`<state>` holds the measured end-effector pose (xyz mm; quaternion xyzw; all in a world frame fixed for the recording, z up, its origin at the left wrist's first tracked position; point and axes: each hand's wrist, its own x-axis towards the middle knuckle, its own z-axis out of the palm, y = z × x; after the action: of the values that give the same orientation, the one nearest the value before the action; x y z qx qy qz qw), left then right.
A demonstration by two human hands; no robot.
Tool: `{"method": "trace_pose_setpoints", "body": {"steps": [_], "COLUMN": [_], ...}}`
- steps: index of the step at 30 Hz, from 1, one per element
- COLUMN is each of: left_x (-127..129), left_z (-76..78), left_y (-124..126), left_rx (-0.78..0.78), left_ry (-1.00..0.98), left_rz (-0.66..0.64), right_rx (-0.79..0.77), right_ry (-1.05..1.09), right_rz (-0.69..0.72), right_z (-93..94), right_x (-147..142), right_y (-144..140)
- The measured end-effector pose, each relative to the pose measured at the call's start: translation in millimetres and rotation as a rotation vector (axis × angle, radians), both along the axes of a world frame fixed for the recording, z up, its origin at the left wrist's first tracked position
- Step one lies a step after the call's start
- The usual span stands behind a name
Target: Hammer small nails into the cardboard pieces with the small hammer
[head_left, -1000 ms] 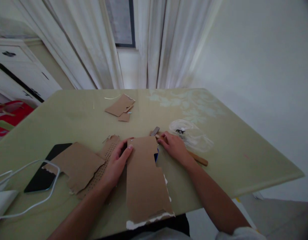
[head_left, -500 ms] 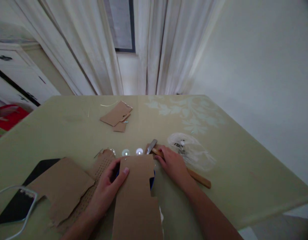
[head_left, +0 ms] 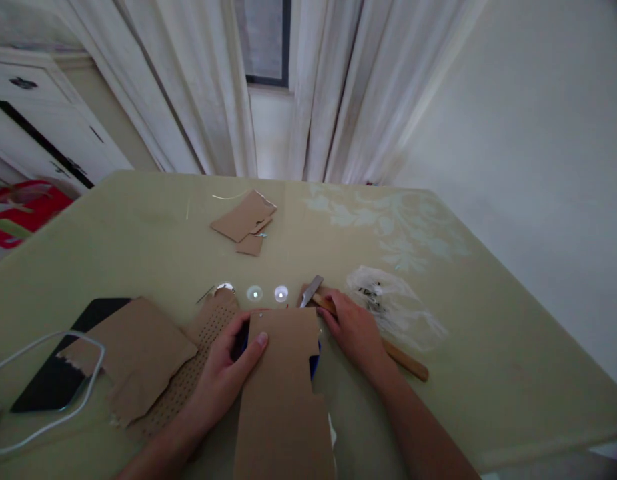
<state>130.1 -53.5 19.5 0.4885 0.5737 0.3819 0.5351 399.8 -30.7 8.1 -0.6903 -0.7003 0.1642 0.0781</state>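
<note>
A long strip of brown cardboard (head_left: pixel 283 393) lies flat on the bench, running from the near edge away from the person, its right side notched and torn, something blue showing beneath that notch. Just beside its far right corner lies a hammer (head_left: pixel 368 333), wooden handle angled right, metal head pointing away

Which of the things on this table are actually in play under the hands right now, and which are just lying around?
In play: left hand pressing the cardboard strip; right hand resting on the hammer.

Lying about: perforated cardboard, torn cardboard sheet, cardboard scraps, plastic bag, phone, white cable.
</note>
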Motion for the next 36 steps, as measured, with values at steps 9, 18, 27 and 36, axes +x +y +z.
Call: {"method": "trace_pose_setpoints", "body": {"steps": [9,18,27,36], "left_x": [2.7,-63.6,-83.0,-104.4], "left_z": [3.1,-9.4,-56.2,-28.3], "left_y": [5.3,19.7,-61.4,-51.2], "left_rx": [0.168,0.488,0.525,0.45], "left_ry": [-0.02,0.976,1.275,1.209], "left_rz": [-0.017,-0.112,-0.112,-0.204], "right_rx": [0.051,0.038,0.005,-0.042], "right_ry": [-0.034,-0.081,-0.014,0.024], "right_rz": [0.035,0.04,0.124,0.112], "right_z": [3.5,4.7,7.6,9.4], "right_x": [-0.7,-0.2,4.9,-0.9], "right_y": [0.1,1.3,-7.2,-7.7]}}
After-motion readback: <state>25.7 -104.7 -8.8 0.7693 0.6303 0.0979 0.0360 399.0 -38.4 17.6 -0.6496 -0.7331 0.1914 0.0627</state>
